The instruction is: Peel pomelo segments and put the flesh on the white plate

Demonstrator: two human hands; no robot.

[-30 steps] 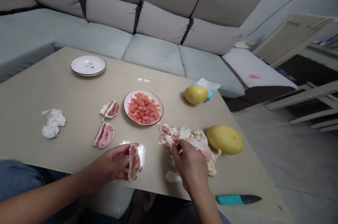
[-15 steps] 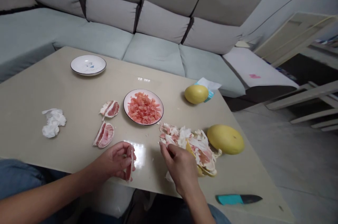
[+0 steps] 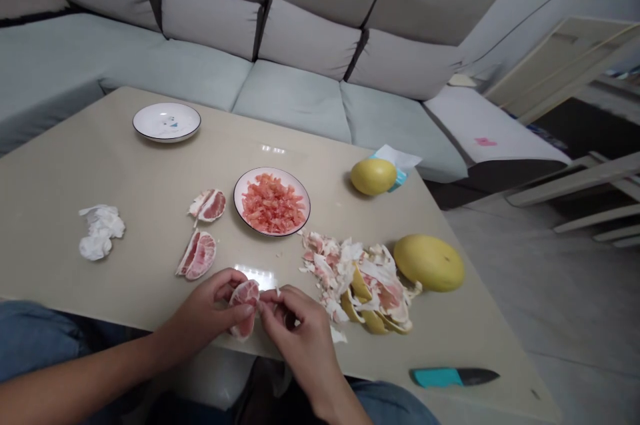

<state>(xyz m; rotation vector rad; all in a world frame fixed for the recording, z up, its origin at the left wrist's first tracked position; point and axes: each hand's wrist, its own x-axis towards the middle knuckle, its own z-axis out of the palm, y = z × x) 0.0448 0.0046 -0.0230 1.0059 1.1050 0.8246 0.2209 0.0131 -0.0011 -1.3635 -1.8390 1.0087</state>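
My left hand (image 3: 213, 311) is closed around a pink pomelo segment (image 3: 243, 297) at the table's near edge. My right hand (image 3: 295, 331) has its fingers pinched at the right side of that same segment, touching its white skin. Just to the right lies a heap of peel and membrane scraps (image 3: 357, 278). Two more pomelo segments (image 3: 199, 255) (image 3: 210, 205) lie on the table to the left, in front of a plate of pink flesh pieces (image 3: 273, 203).
Two whole yellow pomelos (image 3: 429, 263) (image 3: 373, 176) sit on the right of the beige table (image 3: 65, 178). A knife with a teal handle (image 3: 453, 377) lies near the front right edge. Crumpled tissue (image 3: 100, 231) and an empty plate (image 3: 167, 123) are at left. A grey sofa (image 3: 280, 78) stands behind.
My right hand left the peel heap and moved left to the segment in my left hand. My left hand turned the segment toward it.
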